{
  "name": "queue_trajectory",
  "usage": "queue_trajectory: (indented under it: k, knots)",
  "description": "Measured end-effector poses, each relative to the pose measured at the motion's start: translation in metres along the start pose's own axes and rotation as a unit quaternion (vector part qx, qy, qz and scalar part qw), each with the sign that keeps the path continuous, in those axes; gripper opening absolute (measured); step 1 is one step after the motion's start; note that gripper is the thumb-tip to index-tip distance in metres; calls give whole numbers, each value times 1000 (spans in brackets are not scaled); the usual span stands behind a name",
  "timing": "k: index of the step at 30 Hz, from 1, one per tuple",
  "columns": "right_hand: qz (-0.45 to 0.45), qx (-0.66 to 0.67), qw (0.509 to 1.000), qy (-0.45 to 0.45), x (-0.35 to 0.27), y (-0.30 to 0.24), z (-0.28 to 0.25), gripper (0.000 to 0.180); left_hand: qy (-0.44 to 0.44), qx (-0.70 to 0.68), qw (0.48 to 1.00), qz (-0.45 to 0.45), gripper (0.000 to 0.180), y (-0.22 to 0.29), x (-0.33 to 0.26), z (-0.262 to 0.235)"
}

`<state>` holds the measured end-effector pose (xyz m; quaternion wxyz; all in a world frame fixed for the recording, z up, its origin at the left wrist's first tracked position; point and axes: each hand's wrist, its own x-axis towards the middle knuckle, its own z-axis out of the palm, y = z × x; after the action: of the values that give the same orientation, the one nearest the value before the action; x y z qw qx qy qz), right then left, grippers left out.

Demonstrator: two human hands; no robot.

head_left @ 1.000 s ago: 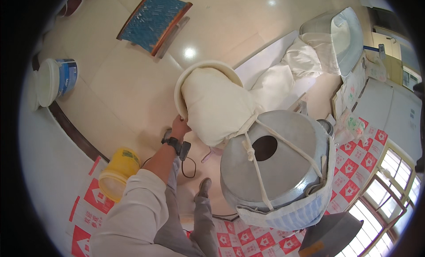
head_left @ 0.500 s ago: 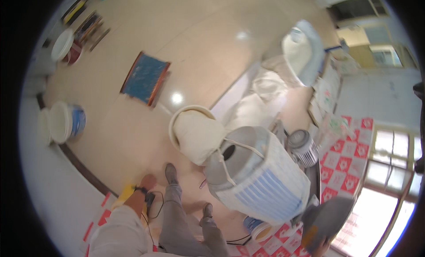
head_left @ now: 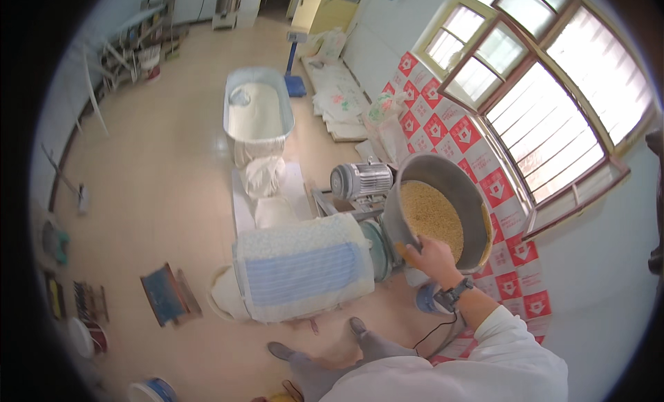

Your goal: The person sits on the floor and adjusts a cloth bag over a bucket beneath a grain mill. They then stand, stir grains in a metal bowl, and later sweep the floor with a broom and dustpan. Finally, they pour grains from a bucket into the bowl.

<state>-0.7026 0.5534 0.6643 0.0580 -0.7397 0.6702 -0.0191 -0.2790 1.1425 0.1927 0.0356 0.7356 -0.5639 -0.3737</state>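
in the head view, the right hand [head_left: 434,258] is clasping the near rim of a grey metal hopper [head_left: 474,203], which is tilting beside the window wall and holding yellowish grain [head_left: 434,209]. a ribbed motor [head_left: 365,180] and a machine under a striped cloth [head_left: 304,277] are sitting beside it; the left hand's grip i cannot tell.

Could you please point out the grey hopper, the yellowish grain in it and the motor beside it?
Grey hopper [head_left: 469,203]: head view, on its inner wall.
Yellowish grain [head_left: 432,212]: head view, on its top surface.
Motor [head_left: 372,178]: head view, on its ribbed casing.
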Motion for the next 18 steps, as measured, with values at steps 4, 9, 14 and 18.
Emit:
queue_trajectory:
  k: [4, 9, 14, 18]
  knots:
    - [-21, 58, 998, -24, -9, 8, -14, 43, -38, -443, 851, -278, 26, 60, 20, -10]
    - [-138, 212, 967, 36, -22, 41, -14, 43, 146, 0, 979, 140, 30, 137, 26, -36]
    - [-283, 331, 900, 11, -39, 123, -14, 44, 213, -517, 805, -200, 39, 269, 62, -81]
    - [-275, 303, 912, -35, -33, 218, -26, 34, 269, -428, 851, -143, 43, 405, 107, -153]
